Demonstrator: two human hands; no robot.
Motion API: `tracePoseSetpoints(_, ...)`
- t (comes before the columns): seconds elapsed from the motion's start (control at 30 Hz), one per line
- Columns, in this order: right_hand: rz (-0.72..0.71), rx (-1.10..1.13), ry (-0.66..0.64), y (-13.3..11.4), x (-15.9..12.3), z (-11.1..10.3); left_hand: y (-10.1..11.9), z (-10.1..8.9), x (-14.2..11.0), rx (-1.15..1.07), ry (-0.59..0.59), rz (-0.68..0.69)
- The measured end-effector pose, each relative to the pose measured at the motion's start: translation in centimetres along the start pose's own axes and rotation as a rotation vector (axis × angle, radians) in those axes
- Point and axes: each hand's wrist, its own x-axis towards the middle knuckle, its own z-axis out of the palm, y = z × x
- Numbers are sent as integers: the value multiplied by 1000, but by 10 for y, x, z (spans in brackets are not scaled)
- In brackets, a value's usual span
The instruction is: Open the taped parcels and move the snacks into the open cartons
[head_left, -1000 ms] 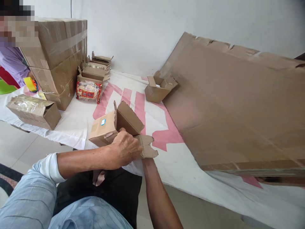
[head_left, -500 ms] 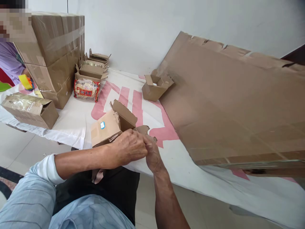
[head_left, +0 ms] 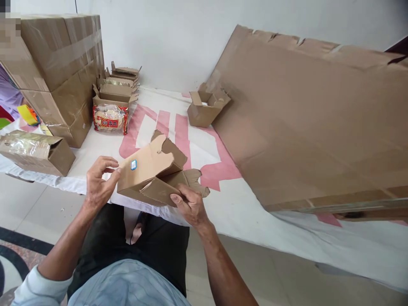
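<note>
A small cardboard box [head_left: 140, 170] with a blue-edged sticker lies at the table's front edge, its torn flaps spread toward the right. My right hand [head_left: 190, 205] grips a flap at the box's open end, thumb on top and the other fingers partly hidden behind the cardboard. At the closed left end is my left hand [head_left: 101, 178], fingers apart and bent, the thumb close to or touching the box; it holds nothing.
Taped cartons [head_left: 63, 72] are stacked at the left, with a long taped box [head_left: 38, 153] before them. A snack packet [head_left: 111, 119] leans by several open boxes [head_left: 116, 93]. A smaller open box [head_left: 204, 112] stands beside a large cardboard sheet [head_left: 302, 127]. A co-worker's purple sleeve [head_left: 9, 95] shows far left.
My hands, together over the flaps before, have parted. The left went to the box's left end; the right now grips a flap. The top flap has swung out flat, and the view has shifted slightly.
</note>
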Motion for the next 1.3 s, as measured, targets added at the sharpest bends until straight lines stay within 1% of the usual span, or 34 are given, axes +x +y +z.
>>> tracePoseSetpoints(0.07,17,-1,11,1,0,-1,-10,0,-3,-72,-39,-137)
tracePoseSetpoints(0.13,32,-7,19,0,-1,-2,-12,2,-2,-108,-93,-170)
tracePoseSetpoints(0.27,49,-16,18,-1,-1,-3,-9,11,10,-190,-191,-136)
tracePoseSetpoints(0.43,43,4,35,0,-2,-2,-10,17,23,-271,-277,-168)
tracePoseSetpoints(0.53,31,10,55,1,-2,-1,-9,16,27,-288,-301,-176)
tracePoseSetpoints(0.8,-27,20,53,3,-2,0,-8,15,33,-286,-318,-172)
tracePoseSetpoints(1.07,-14,18,49,7,-2,1,-12,16,35,-255,-326,-146)
tracePoseSetpoints(1.17,-24,17,57,8,-2,2,-11,13,36,-196,-361,-106)
tracePoseSetpoints(1.3,-47,2,63,8,-2,2,-10,8,39,-147,-441,-56)
